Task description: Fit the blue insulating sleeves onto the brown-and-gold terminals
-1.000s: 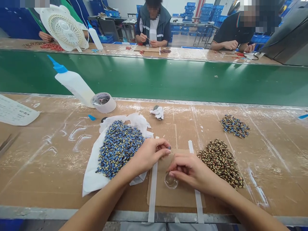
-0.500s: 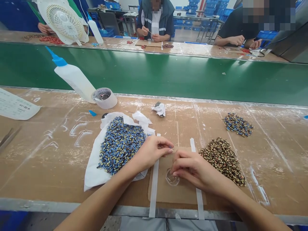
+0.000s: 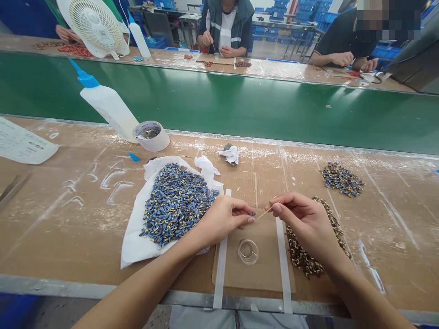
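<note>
My left hand [image 3: 230, 218] pinches a small blue piece [image 3: 252, 214] between thumb and fingertips, above the taped cardboard square [image 3: 260, 278]. In my right hand [image 3: 302, 217] is a thin wooden toothpick [image 3: 264, 213], its tip pointing left and close to the blue piece. Below both hands a small clear round cup [image 3: 248, 252] stands on the cardboard. Beside my left hand, a heap of small blue and yellow pieces [image 3: 174, 201] lies on white paper [image 3: 132, 244]. A pile of dark and cream pieces [image 3: 302, 256] is partly hidden behind my right hand.
A smaller blue mixed pile [image 3: 342, 179] lies farther right. Beyond the heap are a tape roll [image 3: 156, 141], a white squeeze bottle [image 3: 109, 109] and crumpled paper [image 3: 230, 155]. A green belt [image 3: 219, 105] crosses behind, with people and a fan [image 3: 91, 25] across it.
My right hand has lifted up and right from over the clear cup, and the toothpick now shows plainly. My left hand stays nearly in place, still pinching.
</note>
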### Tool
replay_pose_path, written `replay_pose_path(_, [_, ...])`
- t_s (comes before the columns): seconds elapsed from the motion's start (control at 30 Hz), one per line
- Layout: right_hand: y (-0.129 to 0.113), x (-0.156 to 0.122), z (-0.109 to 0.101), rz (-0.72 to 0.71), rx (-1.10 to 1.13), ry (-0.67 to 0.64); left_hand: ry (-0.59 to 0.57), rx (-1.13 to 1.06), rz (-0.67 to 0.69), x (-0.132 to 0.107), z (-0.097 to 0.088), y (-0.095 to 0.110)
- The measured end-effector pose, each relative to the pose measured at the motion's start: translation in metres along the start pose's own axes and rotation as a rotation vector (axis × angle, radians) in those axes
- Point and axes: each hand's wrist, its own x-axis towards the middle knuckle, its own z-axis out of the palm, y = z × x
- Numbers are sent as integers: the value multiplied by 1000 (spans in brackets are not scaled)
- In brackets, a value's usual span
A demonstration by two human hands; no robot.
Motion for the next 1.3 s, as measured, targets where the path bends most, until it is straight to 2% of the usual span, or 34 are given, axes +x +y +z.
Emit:
replay_pose_path(0.13, [4,0,4,-94,-145,105,-10,-28,1,-1,2,-1])
replay_pose_path(0.33, [2,1,6,-154,-268,66,-2,1,21,0,3,-2])
replay_pose_path(0.9, [4,1,9,-175,-298,19,-8,-21,16,0,3,-1])
replay_pose_path(1.13, [2,2,9,-245,-313,15,-9,-19,33,1,3,-4])
replay_pose_path(1.3, [3,3,10,-286,-296,-42,-21,-21,38,0,3,-3])
